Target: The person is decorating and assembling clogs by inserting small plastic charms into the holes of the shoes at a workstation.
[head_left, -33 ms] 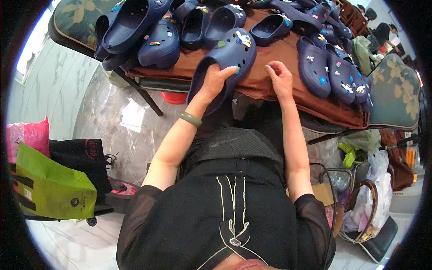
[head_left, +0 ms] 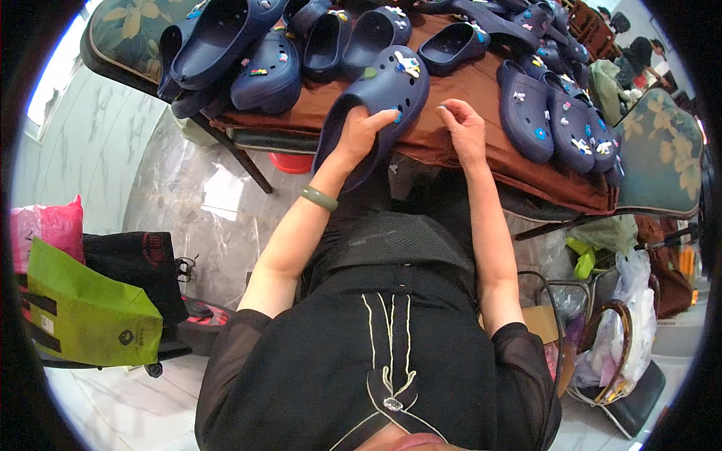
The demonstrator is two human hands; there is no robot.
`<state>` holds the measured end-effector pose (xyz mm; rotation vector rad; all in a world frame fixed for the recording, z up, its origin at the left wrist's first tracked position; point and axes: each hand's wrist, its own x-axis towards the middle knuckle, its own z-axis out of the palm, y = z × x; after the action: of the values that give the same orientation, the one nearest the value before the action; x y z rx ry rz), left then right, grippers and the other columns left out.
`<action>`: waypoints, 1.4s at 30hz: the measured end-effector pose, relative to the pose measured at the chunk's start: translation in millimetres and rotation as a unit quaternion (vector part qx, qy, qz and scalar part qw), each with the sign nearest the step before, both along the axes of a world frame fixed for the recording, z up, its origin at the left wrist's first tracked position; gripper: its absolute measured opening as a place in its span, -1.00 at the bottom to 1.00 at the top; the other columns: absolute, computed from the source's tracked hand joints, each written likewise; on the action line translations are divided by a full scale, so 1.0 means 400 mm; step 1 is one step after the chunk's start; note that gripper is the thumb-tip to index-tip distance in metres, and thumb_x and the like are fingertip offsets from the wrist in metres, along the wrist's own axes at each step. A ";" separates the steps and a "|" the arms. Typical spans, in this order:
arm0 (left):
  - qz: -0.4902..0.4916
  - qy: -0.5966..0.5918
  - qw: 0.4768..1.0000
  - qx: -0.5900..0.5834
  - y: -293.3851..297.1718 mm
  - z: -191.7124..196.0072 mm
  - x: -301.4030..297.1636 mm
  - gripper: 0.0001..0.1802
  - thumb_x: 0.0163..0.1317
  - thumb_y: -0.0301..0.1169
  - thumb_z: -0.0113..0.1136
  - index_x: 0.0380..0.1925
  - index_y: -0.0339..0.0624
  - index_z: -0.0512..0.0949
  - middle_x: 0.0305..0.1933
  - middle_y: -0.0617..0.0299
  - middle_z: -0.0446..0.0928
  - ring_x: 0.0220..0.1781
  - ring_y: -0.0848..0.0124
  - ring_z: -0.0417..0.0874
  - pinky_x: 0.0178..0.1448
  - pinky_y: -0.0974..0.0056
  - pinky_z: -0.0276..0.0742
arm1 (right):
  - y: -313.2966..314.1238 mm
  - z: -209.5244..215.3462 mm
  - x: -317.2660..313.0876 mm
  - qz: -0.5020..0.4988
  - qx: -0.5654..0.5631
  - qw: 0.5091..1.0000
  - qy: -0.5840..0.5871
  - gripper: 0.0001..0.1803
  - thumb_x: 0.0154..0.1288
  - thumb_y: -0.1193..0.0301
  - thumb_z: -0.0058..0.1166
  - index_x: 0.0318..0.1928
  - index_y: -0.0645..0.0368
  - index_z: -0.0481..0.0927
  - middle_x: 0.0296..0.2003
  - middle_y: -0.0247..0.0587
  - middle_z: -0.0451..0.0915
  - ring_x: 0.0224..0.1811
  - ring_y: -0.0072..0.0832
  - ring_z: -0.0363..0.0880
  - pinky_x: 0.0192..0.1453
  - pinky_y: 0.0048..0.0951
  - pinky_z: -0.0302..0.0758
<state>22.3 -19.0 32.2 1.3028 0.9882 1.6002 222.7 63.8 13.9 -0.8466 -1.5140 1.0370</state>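
One navy clog [head_left: 376, 94] | left fingers [head_left: 376, 120] clamped on it | right fingers [head_left: 457, 115] pinched together | green bag [head_left: 86, 297]: dark printed emblem [head_left: 125, 337]

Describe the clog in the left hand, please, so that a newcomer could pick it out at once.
Start at the brown-covered table and find its near edge. There, the left hand grips a navy clog, toe towards the picture's top. Unlike the neighbouring clogs, this one is held.
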 end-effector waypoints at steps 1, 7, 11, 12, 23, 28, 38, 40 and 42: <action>-0.007 0.008 1.000 0.001 -0.001 -0.002 -0.004 -0.61 0.10 -0.33 0.19 -0.10 -0.32 0.50 -0.14 0.25 0.52 -0.12 0.46 0.52 0.02 0.35 0.41 | -0.023 0.027 -0.029 0.027 -0.026 0.999 0.022 -0.82 0.18 0.50 0.20 -0.19 0.22 0.60 -0.35 -0.49 0.58 -0.36 -0.74 0.47 -0.20 -0.68 0.40; -0.014 -0.014 1.000 0.021 -0.003 -0.001 0.002 -0.65 0.12 -0.36 0.16 -0.10 -0.30 0.51 -0.13 0.26 0.53 -0.11 0.48 0.52 0.04 0.35 0.41 | -0.049 0.054 -0.110 0.057 -0.083 0.993 0.065 -0.85 0.10 0.50 0.27 -0.27 0.21 0.68 -0.39 -0.45 0.62 -0.40 -0.75 0.44 -0.25 -0.71 0.38; -0.008 -0.023 1.000 0.018 -0.005 -0.004 0.003 -0.65 0.12 -0.37 0.17 -0.10 -0.29 0.51 -0.13 0.27 0.53 -0.11 0.49 0.51 0.05 0.36 0.40 | -0.052 0.042 -0.130 0.008 -0.026 0.999 0.041 -0.85 0.08 0.48 0.29 -0.30 0.20 0.69 -0.38 -0.47 0.59 -0.43 -0.76 0.39 -0.28 -0.71 0.36; -0.009 -0.017 1.000 0.018 -0.005 -0.003 0.003 -0.65 0.11 -0.37 0.17 -0.10 -0.29 0.51 -0.13 0.28 0.53 -0.11 0.49 0.51 0.05 0.36 0.40 | -0.051 0.037 -0.133 0.010 -0.025 0.999 0.039 -0.85 0.08 0.48 0.29 -0.30 0.20 0.69 -0.38 -0.47 0.59 -0.43 -0.76 0.39 -0.28 -0.71 0.36; -0.013 -0.012 1.000 0.010 -0.006 -0.008 0.000 -0.66 0.13 -0.37 0.17 -0.10 -0.30 0.51 -0.14 0.28 0.53 -0.11 0.50 0.51 0.04 0.37 0.39 | -0.068 0.012 -0.135 -0.031 0.072 0.996 0.046 -0.85 0.11 0.46 0.28 -0.28 0.19 0.64 -0.38 -0.49 0.54 -0.35 -0.75 0.44 -0.24 -0.69 0.39; -0.007 0.001 1.000 0.012 -0.006 -0.014 0.000 -0.66 0.14 -0.36 0.16 -0.10 -0.31 0.51 -0.14 0.26 0.54 -0.11 0.49 0.52 0.04 0.37 0.40 | -0.051 0.018 -0.137 -0.017 -0.090 0.994 0.051 -0.58 0.08 0.46 0.31 -0.05 0.32 0.49 -0.17 -0.30 0.53 -0.19 -0.68 0.45 -0.13 -0.66 0.39; -0.032 -0.030 0.999 0.030 -0.009 -0.017 -0.005 -0.60 0.12 -0.38 0.19 -0.04 -0.33 0.48 -0.07 0.23 0.52 -0.05 0.46 0.51 0.09 0.36 0.38 | -0.025 0.049 -0.134 0.114 -0.182 0.968 0.128 -0.16 0.00 0.53 0.31 0.22 0.44 0.07 0.05 0.01 0.41 0.11 -0.33 0.41 0.26 -0.36 0.30; -0.033 -0.019 0.999 0.024 -0.007 -0.020 -0.008 -0.58 0.12 -0.38 0.19 -0.02 -0.33 0.46 -0.05 0.23 0.51 -0.03 0.44 0.50 0.11 0.35 0.37 | -0.033 0.057 -0.144 0.088 -0.181 0.974 0.103 -0.14 0.00 0.54 0.29 0.24 0.44 0.04 0.06 0.03 0.40 0.11 -0.33 0.41 0.25 -0.37 0.31; -0.031 -0.021 0.999 0.022 -0.002 -0.026 -0.012 -0.56 0.12 -0.38 0.19 0.00 -0.34 0.45 -0.03 0.22 0.51 -0.01 0.44 0.50 0.12 0.35 0.37 | -0.043 0.062 -0.164 0.061 -0.178 0.979 0.080 -0.13 0.00 0.55 0.28 0.25 0.44 0.02 0.08 0.04 0.39 0.11 -0.33 0.41 0.23 -0.38 0.32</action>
<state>17.5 -19.6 21.8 1.3114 0.8822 1.6043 157.2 46.7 38.7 -0.8996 -1.2747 1.4613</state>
